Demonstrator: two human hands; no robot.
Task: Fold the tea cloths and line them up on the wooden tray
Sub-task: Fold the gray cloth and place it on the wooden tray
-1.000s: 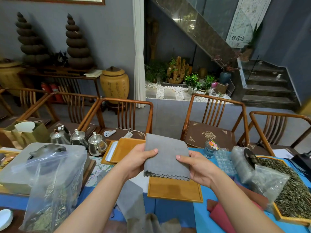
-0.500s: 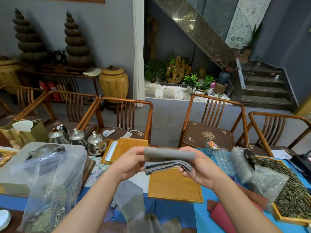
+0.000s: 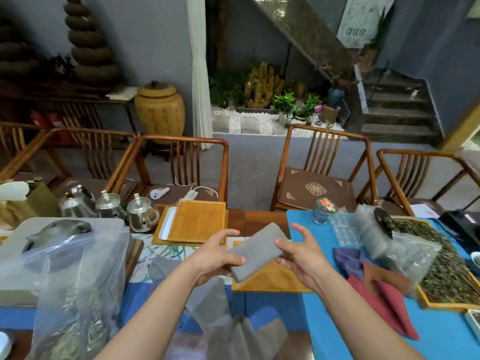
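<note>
- Two hands, ours: left hand (image 3: 213, 258) pinches the folded grey tea cloth (image 3: 255, 252) with thumb on top; right hand (image 3: 302, 254) grips its other end.
- We hold the cloth tilted above the wooden tray (image 3: 272, 280).
- Loose grey cloths (image 3: 233, 331) nearest us; red cloths (image 3: 387, 305) rightward.
- Three metal teapots (image 3: 142, 214) farther left.
</note>
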